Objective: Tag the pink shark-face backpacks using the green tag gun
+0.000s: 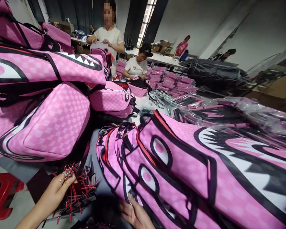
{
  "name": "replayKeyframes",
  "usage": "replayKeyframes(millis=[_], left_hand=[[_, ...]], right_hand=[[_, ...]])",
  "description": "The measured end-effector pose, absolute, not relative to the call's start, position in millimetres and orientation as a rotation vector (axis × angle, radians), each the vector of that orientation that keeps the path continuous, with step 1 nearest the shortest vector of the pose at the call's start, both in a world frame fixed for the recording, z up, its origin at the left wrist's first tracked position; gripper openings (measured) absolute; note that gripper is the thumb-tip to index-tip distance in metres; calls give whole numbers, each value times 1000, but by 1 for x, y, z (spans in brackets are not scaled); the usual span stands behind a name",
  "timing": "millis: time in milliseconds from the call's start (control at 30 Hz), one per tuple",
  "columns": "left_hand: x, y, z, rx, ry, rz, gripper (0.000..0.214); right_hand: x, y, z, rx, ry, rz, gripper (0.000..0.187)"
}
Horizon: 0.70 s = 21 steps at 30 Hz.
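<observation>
At the lower left, my left hand [60, 187] is closed in a pinch on a bunch of red-tipped tag strings [71, 198]. More strings and dark tags [87, 183] lie beside it. My right hand [137, 213] is at the bottom centre, thumb and fingers apart, against the side of a stack of pink checkered backpacks [147, 181]. These bags have printed eyes, white shark teeth, black trim and red-edged zips. They lie on their sides, overlapping; part of my right hand is cut off by the frame's edge.
More pink backpacks [54, 127] are piled high at the left. Clear plastic-wrapped bags [219, 111] cover the right side behind the stack. A red stool [2, 197] stands at lower left. One co-worker [109, 38] stands across the table; another [137, 65] sits near wrapped pink packs.
</observation>
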<state>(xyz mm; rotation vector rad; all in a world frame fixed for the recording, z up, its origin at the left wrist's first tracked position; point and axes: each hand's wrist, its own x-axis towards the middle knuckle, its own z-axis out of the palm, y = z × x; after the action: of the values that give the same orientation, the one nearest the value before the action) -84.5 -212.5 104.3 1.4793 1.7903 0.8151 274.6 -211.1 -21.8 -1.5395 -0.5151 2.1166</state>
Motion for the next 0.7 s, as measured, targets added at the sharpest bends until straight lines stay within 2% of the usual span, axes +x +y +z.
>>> replayKeyframes(millis=[67, 233, 400, 567, 700], left_hand=[[-81, -208, 104, 1492, 1783, 803, 45], [-71, -200, 105, 1535, 1747, 819, 40], [-57, -201, 107, 1450, 1700, 861, 37], [-44, -205, 106, 1397, 1592, 864, 38], [-36, -209, 105, 1342, 1486, 922, 36]], right_hand=[[243, -185, -24, -1533, -353, 2194, 54], [185, -109, -26, -1460, -291, 2195, 35], [169, -68, -27, -1428, -332, 2166, 37], [170, -66, -19, -1391, -478, 2139, 37], [175, -105, -16, -1405, -671, 2066, 43]])
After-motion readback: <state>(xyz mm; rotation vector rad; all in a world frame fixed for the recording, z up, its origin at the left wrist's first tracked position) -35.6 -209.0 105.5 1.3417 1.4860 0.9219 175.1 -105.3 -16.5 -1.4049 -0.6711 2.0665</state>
